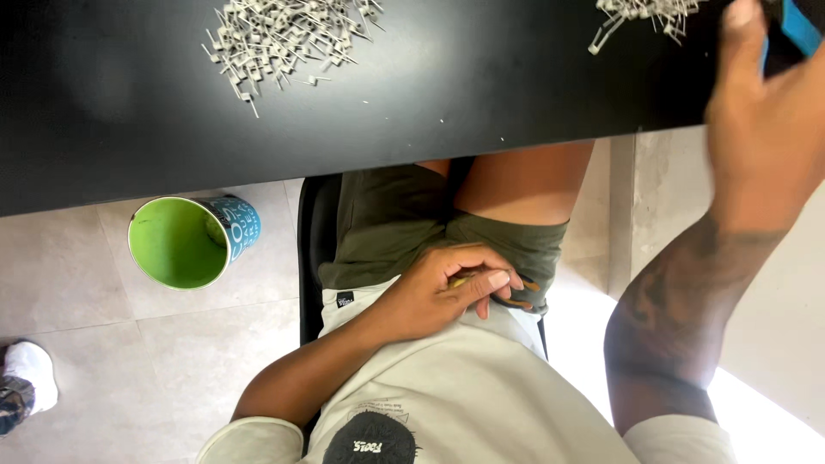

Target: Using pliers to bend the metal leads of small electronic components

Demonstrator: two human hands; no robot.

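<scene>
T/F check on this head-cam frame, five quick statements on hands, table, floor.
1. The left hand rests in the person's lap, fingers curled around a small item. True.
2. The right hand hangs below the table edge. False: it reaches up over the black table, touching a blue object.
3. Two heaps of small grey metal pieces lie on the table, one at upper left, one at upper right. True.
4. The cup on the floor has a red inside. False: its inside is green.
5. The cup stands on the table. False: it is on the tiled floor.
</scene>
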